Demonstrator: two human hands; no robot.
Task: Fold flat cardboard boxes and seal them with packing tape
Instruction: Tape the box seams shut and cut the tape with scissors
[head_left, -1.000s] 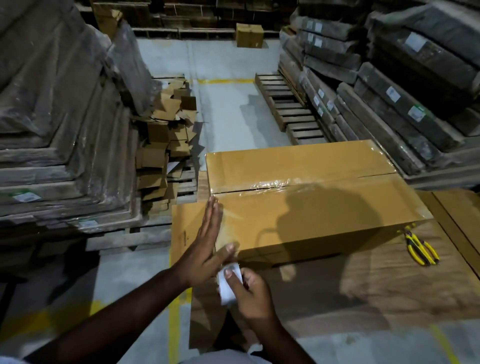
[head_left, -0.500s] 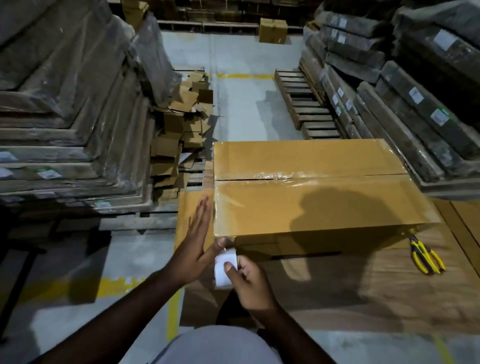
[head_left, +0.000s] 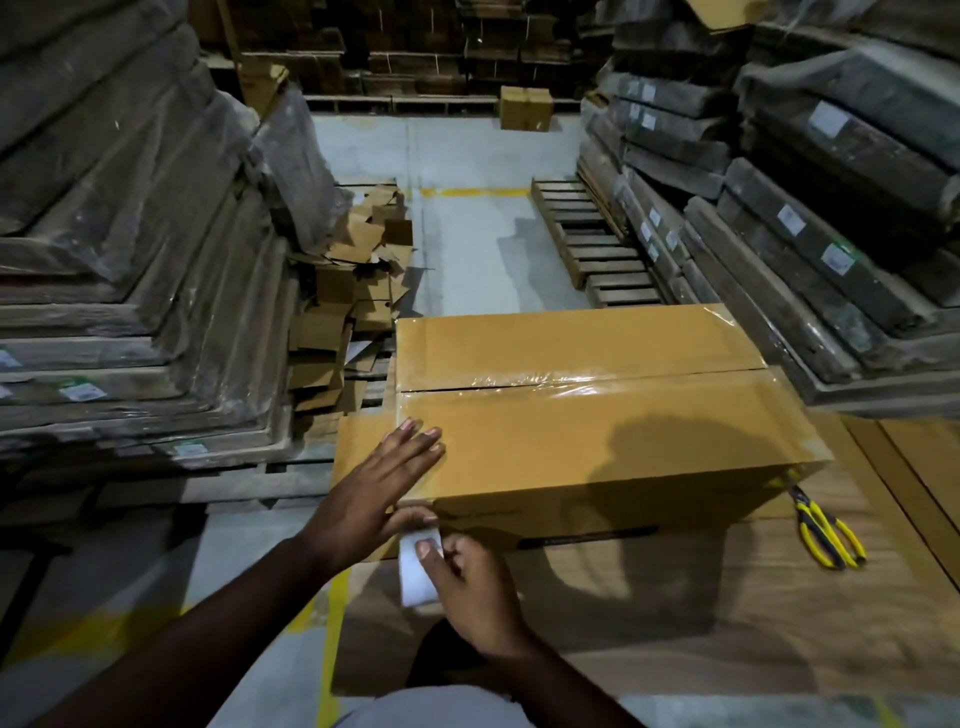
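On a flat sheet of brown cardboard (head_left: 675, 623) spread over a grey warehouse floor lies a long, closed cardboard box (head_left: 597, 415), its two top flaps meeting along a lengthwise seam covered by a shiny strip of clear packing tape (head_left: 597, 382). At the box's near left corner, the person's left hand (head_left: 374, 493) lies flat with straight fingers pressing down on the top surface, the thumb reaching over the edge toward the box's front face. Just below and touching that corner, the right hand (head_left: 467, 592) grips a small white tape roll (head_left: 415, 571), thumb pressed on its face and fingers curled behind it; the roll sits against the front face of the box directly under the left thumb. Near the box's right end, yellow-handled scissors (head_left: 826, 530) lie on the cardboard sheet, blades pointing toward the box. To the left, loose cardboard scraps (head_left: 353, 312) are heaped beside tall plastic-wrapped stacks (head_left: 130, 260). To the right stand more wrapped stacks with white labels, and a wooden pallet (head_left: 592, 249) lies on the floor behind the box. Farther back, a small closed carton (head_left: 525, 108) sits alone on the floor.
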